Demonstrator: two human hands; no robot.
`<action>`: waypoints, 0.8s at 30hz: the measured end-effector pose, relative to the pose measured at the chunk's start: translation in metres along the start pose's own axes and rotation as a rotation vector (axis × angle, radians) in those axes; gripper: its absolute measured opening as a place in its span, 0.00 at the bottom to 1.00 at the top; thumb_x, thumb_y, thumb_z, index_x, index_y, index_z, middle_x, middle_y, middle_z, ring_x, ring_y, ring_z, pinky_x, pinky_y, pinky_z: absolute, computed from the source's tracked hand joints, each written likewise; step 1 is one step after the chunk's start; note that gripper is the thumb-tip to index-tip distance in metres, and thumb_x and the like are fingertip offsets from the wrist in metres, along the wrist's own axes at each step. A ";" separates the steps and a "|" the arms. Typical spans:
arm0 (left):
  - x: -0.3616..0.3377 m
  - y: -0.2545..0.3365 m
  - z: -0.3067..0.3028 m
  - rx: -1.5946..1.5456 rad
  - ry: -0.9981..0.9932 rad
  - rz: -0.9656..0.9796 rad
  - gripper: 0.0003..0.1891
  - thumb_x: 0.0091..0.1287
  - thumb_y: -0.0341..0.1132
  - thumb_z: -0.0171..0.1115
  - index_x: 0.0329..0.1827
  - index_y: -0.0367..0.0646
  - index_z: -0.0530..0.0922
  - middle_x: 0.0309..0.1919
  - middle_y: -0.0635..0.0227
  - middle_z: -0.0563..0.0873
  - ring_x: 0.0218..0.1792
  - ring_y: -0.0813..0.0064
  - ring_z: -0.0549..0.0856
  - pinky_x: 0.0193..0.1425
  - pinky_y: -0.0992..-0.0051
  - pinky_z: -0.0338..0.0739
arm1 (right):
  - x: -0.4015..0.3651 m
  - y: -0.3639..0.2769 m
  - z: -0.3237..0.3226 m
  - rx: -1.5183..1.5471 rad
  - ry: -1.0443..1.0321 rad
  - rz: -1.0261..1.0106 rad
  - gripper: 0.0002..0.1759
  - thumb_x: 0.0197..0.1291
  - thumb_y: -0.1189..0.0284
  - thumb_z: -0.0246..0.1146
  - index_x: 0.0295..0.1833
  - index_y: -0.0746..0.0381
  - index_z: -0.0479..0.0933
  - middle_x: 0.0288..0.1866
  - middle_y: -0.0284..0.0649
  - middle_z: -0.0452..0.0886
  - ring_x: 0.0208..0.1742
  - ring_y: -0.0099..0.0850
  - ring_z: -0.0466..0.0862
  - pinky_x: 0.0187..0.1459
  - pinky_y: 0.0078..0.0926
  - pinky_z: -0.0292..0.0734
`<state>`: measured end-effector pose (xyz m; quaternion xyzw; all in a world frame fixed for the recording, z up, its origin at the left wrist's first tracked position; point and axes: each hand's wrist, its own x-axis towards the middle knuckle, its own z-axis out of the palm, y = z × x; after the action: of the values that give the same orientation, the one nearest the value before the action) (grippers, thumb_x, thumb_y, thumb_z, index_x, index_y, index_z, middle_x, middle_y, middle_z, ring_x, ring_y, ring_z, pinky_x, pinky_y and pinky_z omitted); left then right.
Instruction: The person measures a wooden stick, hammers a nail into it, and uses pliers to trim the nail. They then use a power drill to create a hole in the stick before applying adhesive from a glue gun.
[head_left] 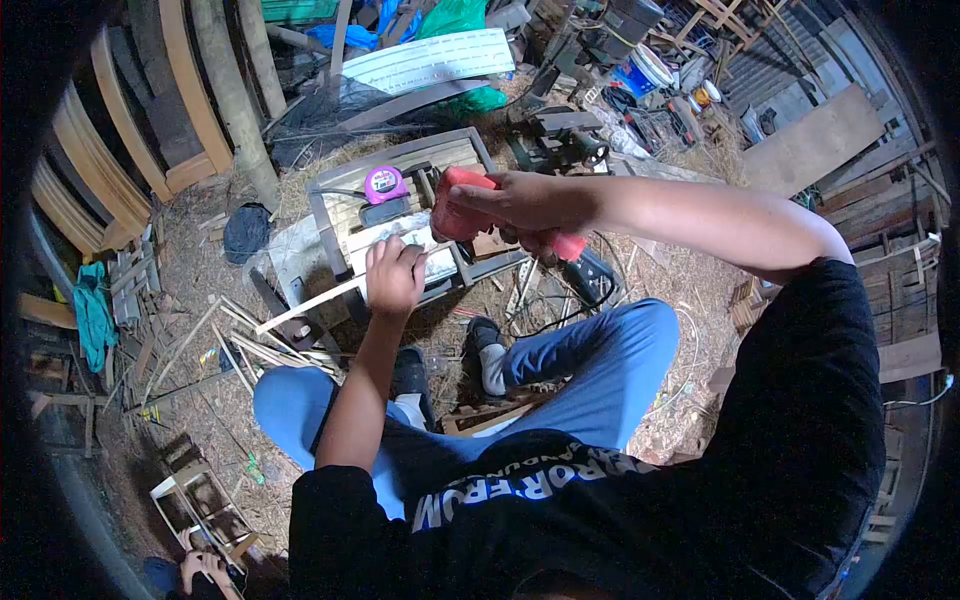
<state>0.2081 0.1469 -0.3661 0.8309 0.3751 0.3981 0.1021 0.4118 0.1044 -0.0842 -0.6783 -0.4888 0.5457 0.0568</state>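
A red power tool (462,205) is gripped in my right hand (535,203), its body over the right part of a low wooden frame table (325,232). My left hand (395,275) presses on a pale wooden piece at the table's near side, its fingers bent. A thin light wood strip (310,305) runs from beneath that hand toward the lower left. Just beyond my hands lie a pink tape measure (385,183) and a dark object (384,211) on the tabletop. The tool's tip is hidden.
Curved wooden frames (190,110) stand at the upper left. Scrap sticks (240,345) lie left of my knees. A black case with a cable (592,277) sits right of the table. Another person's hands (205,568) are at the lower left, beside a small wooden frame (205,505).
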 end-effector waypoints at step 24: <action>0.000 0.000 0.001 -0.002 0.028 0.019 0.07 0.66 0.36 0.73 0.40 0.44 0.88 0.38 0.62 0.79 0.44 0.56 0.80 0.55 0.55 0.73 | -0.002 0.002 0.004 0.031 0.013 -0.022 0.35 0.75 0.33 0.56 0.58 0.56 0.73 0.26 0.32 0.73 0.14 0.24 0.76 0.15 0.29 0.76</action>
<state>0.2094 0.1470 -0.3667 0.8286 0.3682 0.4112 0.0938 0.4104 0.1000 -0.0855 -0.6755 -0.4872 0.5480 0.0766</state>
